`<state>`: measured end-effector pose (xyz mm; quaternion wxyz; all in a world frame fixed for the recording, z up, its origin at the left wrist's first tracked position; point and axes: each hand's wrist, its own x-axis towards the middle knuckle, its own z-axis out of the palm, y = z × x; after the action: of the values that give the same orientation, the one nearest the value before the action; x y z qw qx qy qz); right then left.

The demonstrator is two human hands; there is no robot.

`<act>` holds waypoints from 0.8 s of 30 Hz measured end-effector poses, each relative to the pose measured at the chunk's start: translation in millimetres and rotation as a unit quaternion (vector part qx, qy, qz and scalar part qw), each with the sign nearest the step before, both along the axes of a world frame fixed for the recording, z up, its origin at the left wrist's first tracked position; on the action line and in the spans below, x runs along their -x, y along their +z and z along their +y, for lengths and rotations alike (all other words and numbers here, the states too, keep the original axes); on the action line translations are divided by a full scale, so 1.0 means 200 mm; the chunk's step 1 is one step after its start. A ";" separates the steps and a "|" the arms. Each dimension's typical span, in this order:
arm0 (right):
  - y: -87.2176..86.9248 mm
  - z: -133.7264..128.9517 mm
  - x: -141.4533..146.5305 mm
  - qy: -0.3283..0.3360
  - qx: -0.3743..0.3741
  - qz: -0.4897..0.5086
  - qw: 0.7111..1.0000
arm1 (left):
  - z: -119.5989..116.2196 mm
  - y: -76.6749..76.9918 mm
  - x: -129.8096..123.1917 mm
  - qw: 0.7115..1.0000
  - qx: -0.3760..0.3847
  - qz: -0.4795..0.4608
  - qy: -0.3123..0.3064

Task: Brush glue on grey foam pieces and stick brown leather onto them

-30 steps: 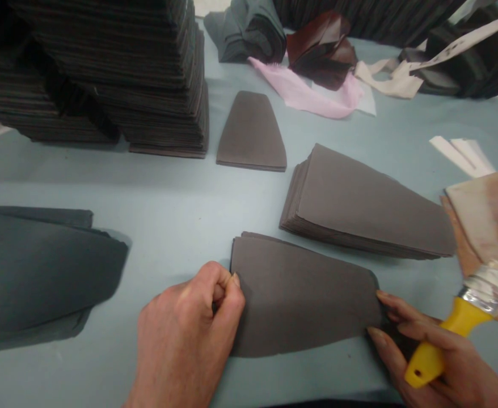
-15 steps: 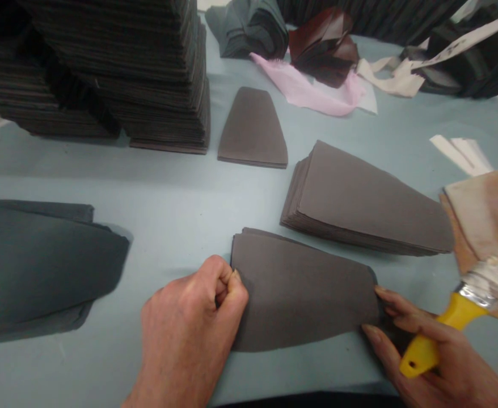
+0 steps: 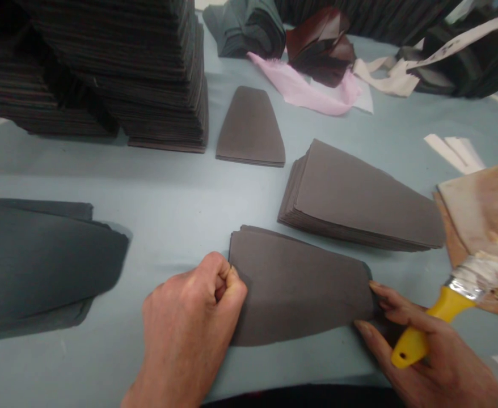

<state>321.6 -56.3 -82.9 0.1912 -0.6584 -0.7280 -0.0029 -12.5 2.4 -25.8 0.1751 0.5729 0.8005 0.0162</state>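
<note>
A grey-brown tapered panel (image 3: 300, 289), like cut leather or fabric, lies flat in front of me, its far edge showing more than one layer. My left hand (image 3: 185, 323) is closed, thumb and forefinger pinching the panel's wide left end. At the narrow right end, my right hand (image 3: 440, 351) touches the edge with its fingertips. The same hand also holds a yellow-handled paintbrush (image 3: 448, 306), bristles pointing away to the right. A dark layer peeks out under the panel's narrow end. Just beyond it sits a thick stack of matching panels (image 3: 368, 198).
Dark green panels (image 3: 40, 260) lie at left. Tall dark stacks (image 3: 159, 73) stand at the back left, near a small grey-brown pile (image 3: 251, 127). Pink cloth (image 3: 304, 90) and brown-red scraps (image 3: 321, 45) lie behind. A stained board (image 3: 487, 209) is at right.
The view has shifted slightly, so most things sit a little farther left in the picture. Both hands keep their places on the panel, and the brush stays in my right hand.
</note>
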 end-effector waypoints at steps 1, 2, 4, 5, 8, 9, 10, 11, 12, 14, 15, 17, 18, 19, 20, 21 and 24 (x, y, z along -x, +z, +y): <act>0.01 0.01 0.02 0.015 -0.031 -0.028 0.999 | 0.00 0.00 0.00 1.000 0.010 0.003 0.002; 0.02 0.02 0.04 0.031 -0.062 -0.062 0.996 | 0.01 0.00 0.00 1.000 0.016 0.005 0.004; 0.05 0.04 0.09 0.052 -0.112 -0.100 0.987 | 0.01 0.00 -0.01 1.000 0.020 0.008 0.003; 0.06 0.06 0.12 0.061 -0.124 -0.108 0.984 | 0.02 0.00 -0.01 1.000 0.023 0.009 0.002; 0.10 0.09 0.17 0.081 -0.140 -0.135 0.978 | 0.02 0.02 -0.01 0.999 0.048 0.011 0.002; 0.11 0.10 0.18 0.082 -0.145 -0.140 0.976 | 0.03 0.02 -0.01 0.998 0.059 0.012 0.004; 0.11 0.10 0.18 0.081 -0.150 -0.143 0.975 | 0.03 0.03 -0.01 0.998 0.067 0.013 0.005; 0.11 0.11 0.19 0.079 -0.154 -0.144 0.974 | 0.03 0.04 -0.01 0.997 0.073 0.014 0.005; 0.11 0.11 0.18 0.079 -0.158 -0.143 0.974 | 0.03 0.04 -0.02 0.997 0.076 0.016 0.004; 0.11 0.10 0.18 0.081 -0.161 -0.139 0.974 | 0.03 0.04 -0.02 0.997 0.078 0.018 0.000; 0.11 0.10 0.18 0.082 -0.162 -0.135 0.974 | 0.03 0.04 -0.02 0.997 0.077 0.018 -0.001; 0.10 0.10 0.18 0.080 -0.157 -0.127 0.976 | 0.03 0.04 -0.02 0.997 0.078 0.015 -0.003; 0.10 0.09 0.18 0.077 -0.155 -0.124 0.977 | 0.03 0.04 -0.02 0.997 0.079 0.015 -0.003; 0.09 0.09 0.18 0.076 -0.154 -0.122 0.978 | 0.03 0.04 -0.02 0.997 0.080 0.015 -0.002; 0.09 0.09 0.18 0.075 -0.154 -0.123 0.978 | 0.03 0.03 -0.01 0.997 0.079 0.015 -0.002; 0.09 0.09 0.18 0.073 -0.154 -0.123 0.978 | 0.02 0.03 -0.01 0.997 0.077 0.015 -0.003; 0.09 0.09 0.18 0.073 -0.158 -0.120 0.977 | 0.02 0.03 0.00 0.997 0.075 0.011 -0.006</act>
<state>285.5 -38.6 -65.3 0.2039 -0.5598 -0.7820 -0.1829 -11.7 5.9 -20.1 0.2089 0.5632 0.7978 -0.0517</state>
